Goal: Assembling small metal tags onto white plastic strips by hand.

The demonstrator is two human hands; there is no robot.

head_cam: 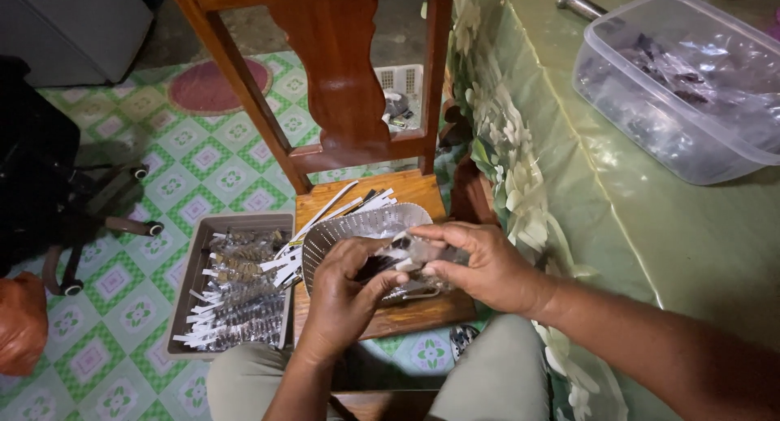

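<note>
We are pinching a small clear packet with dark contents between the fingertips of both hands: our left hand is closing thumb and fingers on its near end, while our right hand is gripping its far end from above. We are holding it just over a grey perforated basket sitting on the seat of a wooden chair. Beside the basket, white strips are fanning out. A grey tray of filled packets is resting left of the chair, and a clear plastic tub is standing on the green tablecloth.
</note>
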